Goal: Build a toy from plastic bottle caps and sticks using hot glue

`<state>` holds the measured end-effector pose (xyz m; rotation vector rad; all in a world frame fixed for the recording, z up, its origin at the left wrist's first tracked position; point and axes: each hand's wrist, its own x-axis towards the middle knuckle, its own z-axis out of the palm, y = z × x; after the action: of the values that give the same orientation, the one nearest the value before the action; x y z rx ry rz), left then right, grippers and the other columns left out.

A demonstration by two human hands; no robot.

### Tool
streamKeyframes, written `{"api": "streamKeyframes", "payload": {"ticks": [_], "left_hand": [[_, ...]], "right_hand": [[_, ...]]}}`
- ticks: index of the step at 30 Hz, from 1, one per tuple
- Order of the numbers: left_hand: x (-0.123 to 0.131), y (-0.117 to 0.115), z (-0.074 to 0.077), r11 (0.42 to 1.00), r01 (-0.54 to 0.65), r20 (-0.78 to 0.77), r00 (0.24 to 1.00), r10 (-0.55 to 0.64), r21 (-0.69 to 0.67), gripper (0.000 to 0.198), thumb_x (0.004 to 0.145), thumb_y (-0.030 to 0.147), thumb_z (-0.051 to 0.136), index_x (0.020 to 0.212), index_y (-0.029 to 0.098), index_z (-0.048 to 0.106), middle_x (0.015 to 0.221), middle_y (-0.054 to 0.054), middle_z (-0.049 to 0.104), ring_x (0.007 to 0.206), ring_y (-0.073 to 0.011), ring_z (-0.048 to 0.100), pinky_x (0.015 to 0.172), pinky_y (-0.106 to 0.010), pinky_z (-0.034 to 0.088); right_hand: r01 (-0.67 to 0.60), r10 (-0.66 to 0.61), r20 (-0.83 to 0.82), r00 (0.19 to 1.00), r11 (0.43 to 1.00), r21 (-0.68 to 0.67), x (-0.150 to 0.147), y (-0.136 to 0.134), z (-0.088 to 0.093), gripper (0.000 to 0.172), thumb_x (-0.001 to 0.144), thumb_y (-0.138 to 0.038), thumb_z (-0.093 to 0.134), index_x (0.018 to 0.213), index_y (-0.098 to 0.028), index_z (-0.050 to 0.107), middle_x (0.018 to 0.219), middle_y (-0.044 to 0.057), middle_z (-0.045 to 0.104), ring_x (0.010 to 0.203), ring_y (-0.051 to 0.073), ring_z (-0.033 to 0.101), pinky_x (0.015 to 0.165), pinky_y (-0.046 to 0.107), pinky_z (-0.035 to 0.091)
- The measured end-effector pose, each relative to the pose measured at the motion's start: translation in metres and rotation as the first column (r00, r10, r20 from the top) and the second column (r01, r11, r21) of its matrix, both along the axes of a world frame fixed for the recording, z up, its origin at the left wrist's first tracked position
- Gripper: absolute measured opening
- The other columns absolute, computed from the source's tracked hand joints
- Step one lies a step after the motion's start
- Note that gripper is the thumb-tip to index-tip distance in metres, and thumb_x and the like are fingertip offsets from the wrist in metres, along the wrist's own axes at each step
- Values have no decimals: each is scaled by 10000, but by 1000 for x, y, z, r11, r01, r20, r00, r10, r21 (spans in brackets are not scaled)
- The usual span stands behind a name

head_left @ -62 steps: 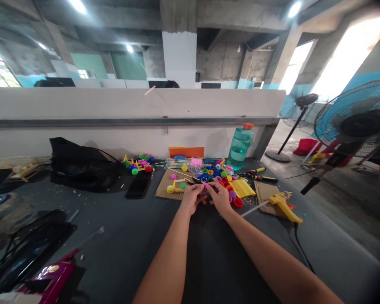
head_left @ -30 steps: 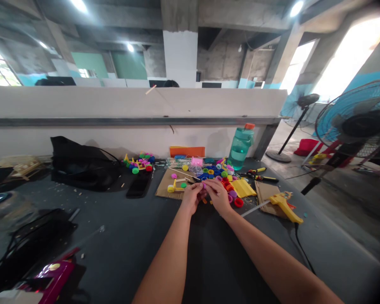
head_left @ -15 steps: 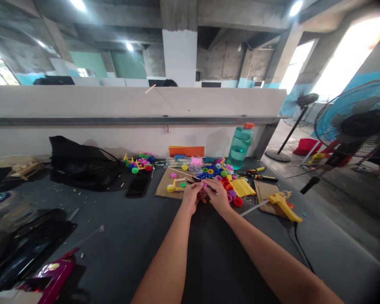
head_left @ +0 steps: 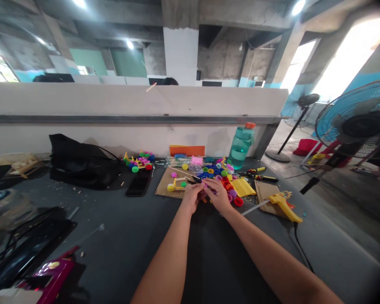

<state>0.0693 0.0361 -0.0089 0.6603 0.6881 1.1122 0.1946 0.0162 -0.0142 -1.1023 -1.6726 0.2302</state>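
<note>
Item: small pink piece [head_left: 205, 184], held low over the dark table [head_left: 129, 236], in front of and to the left of the water bottle [head_left: 240, 150]. Left hand [head_left: 192, 195] and right hand [head_left: 218, 195] meet there, fingertips of both drawn together and pinched on the piece; it is too small to tell which hand bears more of it. Between the hands and the water bottle: a heap of coloured bottle caps [head_left: 217, 174]. Nearer than the bottle, just right of the hands: a yellow sheet [head_left: 242, 188] and one red cap [head_left: 238, 202]. Left of the bottle: a cardboard sheet [head_left: 169, 185], then a phone [head_left: 138, 183], then a black bag [head_left: 82, 162]. Right of the bottle and nearer: a yellow glue gun [head_left: 283, 204], lying untouched. Step in hand, as judged: fine two-handed fitting or turning of the piece. Further handling would call for a steady pinch and small, careful finger motions.
</note>
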Motion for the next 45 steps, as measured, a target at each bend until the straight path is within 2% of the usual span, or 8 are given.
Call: {"api": "streamKeyframes", "payload": {"ticks": [7,13,20,25,30,35,41,45], "left_hand": [[-1,0,-1,1000,-1,18,1000,1,10,283,564,318,799,700,116,655,595,-10,629,520,-92,577,501,-201,458],[0,1,-4,1000,-11,15,1000,11,6,277,568,309,797,716,118,660,614,-16,642,515,-89,575,502,-198,460],[1,0,-2,1000,-15,4,1000,15,-3,299,604,366,774,708,118,642,574,-10,618,498,-94,568,497,-215,485],[-1,1,1,999,-19,13,1000,20,-44,279,638,359,752,734,120,645,600,-15,628,514,-96,582,502,-215,497],[-2,2,0,1000,-18,20,1000,18,-11,223,608,268,775,729,123,657,616,-3,630,525,-80,577,538,-201,500],[-1,1,0,1000,-8,0,1000,8,7,241,640,321,757,743,122,668,642,-26,646,538,-93,586,516,-206,496],[-3,-2,3,993,113,-43,993,-112,20,317,650,381,749,815,120,680,721,-64,674,572,-109,601,518,-220,501],[-3,-2,2,998,58,-29,998,-57,30,293,622,357,769,765,121,671,655,-36,652,562,-103,597,518,-208,490]], "right_hand": [[-1,-1,88,996,1000,24,-3,0,-4,382,844,-257,531,1224,-275,562,1203,65,602,1114,224,532,964,426,411],[26,-32,144,989,999,44,-3,3,-8,391,814,-255,570,1205,-270,579,1167,70,617,1091,230,539,952,437,419],[77,-80,31,996,995,66,-2,-1,-1,259,786,-233,606,1037,-259,665,1041,59,658,1009,223,574,946,421,423],[47,-45,-90,995,999,22,-2,-1,2,233,790,-226,606,1012,-254,671,1018,52,661,995,208,578,904,378,455],[49,-48,-91,995,999,3,-4,1,-1,249,795,-240,601,1032,-273,670,1043,46,664,1000,212,582,917,395,447],[78,-75,-106,991,997,20,-3,-1,0,198,831,-297,569,986,-270,689,983,43,685,965,210,596,917,406,441],[88,-86,-144,986,996,7,-1,-1,3,234,877,-346,497,923,-259,709,918,42,697,919,207,610,876,396,464],[50,-50,-122,991,999,3,-3,-2,3,229,875,-339,505,982,-261,692,980,45,690,962,207,603,906,400,450]]}}
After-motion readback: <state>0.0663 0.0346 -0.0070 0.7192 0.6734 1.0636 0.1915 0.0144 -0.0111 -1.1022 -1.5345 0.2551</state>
